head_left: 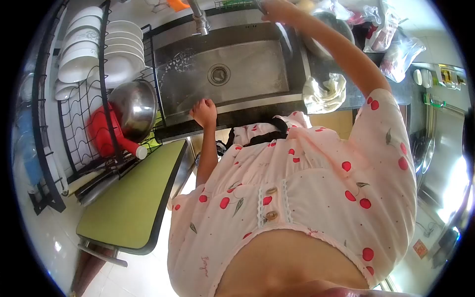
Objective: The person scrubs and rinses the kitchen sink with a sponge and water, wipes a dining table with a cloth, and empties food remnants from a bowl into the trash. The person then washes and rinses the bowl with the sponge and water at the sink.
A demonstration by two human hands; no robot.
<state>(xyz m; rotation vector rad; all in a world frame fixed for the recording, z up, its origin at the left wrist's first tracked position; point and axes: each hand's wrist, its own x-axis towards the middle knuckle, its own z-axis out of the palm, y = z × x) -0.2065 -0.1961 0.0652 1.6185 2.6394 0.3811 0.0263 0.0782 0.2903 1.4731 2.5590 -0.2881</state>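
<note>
One long reach: my right forearm (336, 44) could knock the metal bowl (338, 24) beneath if I draw back low.
The stainless-steel sink (262, 69) lies before my left hand (204, 113), curled at its near edge with nothing showing, and beside my right hand (275, 12) at its far right corner; whether that one grips anything, I can't tell.

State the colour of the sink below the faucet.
The sink is silvery grey with a metallic sheen, as the head view, the only one, shows.
</note>
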